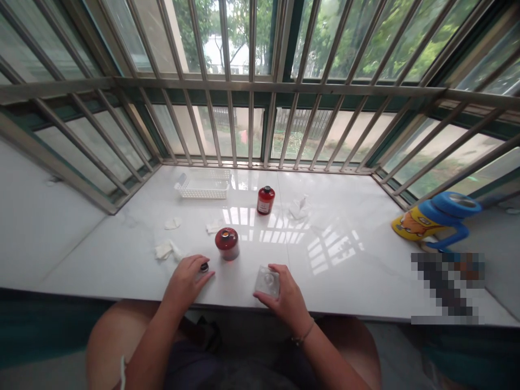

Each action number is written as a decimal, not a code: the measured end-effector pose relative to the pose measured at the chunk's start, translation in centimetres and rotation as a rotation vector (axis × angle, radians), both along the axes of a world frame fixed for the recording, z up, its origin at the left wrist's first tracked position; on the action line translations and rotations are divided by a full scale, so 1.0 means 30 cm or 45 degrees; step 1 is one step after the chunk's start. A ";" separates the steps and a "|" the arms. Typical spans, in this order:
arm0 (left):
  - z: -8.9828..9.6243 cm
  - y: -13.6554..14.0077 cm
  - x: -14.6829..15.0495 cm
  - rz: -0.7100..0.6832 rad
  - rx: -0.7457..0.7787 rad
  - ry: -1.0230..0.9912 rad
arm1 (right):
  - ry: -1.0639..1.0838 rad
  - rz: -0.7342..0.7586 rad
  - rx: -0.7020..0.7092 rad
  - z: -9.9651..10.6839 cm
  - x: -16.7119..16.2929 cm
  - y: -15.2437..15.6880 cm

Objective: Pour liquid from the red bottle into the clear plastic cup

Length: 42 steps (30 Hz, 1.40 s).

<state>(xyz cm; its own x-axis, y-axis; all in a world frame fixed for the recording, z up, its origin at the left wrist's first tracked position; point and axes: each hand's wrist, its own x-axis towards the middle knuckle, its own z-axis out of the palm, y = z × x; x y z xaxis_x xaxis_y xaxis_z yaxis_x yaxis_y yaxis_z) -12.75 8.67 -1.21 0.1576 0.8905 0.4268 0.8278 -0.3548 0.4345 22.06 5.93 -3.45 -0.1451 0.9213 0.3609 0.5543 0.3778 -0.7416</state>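
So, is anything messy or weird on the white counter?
A bit. Crumpled white tissues lie scattered on the counter, which looks untidy. The nearer red bottle has no cap on, unlike the farther red bottle; a small dark cap is at the left hand. I see no spill.

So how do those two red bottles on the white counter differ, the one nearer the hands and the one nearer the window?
The nearer bottle looks uncapped, with an orange opening, while the farther bottle has a dark top. The farther bottle shows a pale label; the nearer bottle shows only a paler lower part. Both are red, rounded and upright.
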 end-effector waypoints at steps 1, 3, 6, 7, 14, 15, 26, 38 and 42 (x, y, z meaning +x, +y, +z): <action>0.002 -0.006 -0.002 -0.004 -0.002 -0.003 | -0.001 0.000 -0.001 -0.001 0.000 0.000; 0.008 -0.018 -0.007 -0.001 0.007 -0.011 | -0.001 -0.005 -0.003 -0.001 0.000 -0.001; 0.028 -0.028 -0.003 0.040 0.032 -0.062 | 0.003 -0.014 0.007 0.002 -0.001 -0.002; 0.039 -0.027 0.004 0.073 0.036 -0.098 | 0.003 -0.014 0.008 0.002 -0.002 -0.002; 0.138 0.057 0.143 0.199 -0.116 -0.566 | -0.007 -0.004 -0.014 0.000 -0.001 -0.001; 0.149 0.079 0.169 0.176 -0.153 -0.620 | -0.008 0.000 -0.009 -0.001 -0.001 -0.001; 0.212 0.186 0.347 0.319 -0.329 -0.593 | 0.009 -0.007 0.029 0.012 -0.010 0.002; 0.393 0.070 0.407 0.200 -0.068 -0.522 | 0.029 -0.040 0.222 0.028 0.009 -0.011; 0.480 -0.005 0.438 0.053 0.030 -0.440 | 0.080 -0.220 0.339 0.116 0.010 -0.052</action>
<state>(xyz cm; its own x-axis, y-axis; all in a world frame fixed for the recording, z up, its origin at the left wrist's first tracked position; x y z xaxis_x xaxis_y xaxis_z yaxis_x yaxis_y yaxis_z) 0.39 8.51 13.19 -0.0364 0.8825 0.4690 0.6470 -0.3369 0.6841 22.35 4.38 0.04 0.0357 0.8022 0.5959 0.5832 0.4675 -0.6643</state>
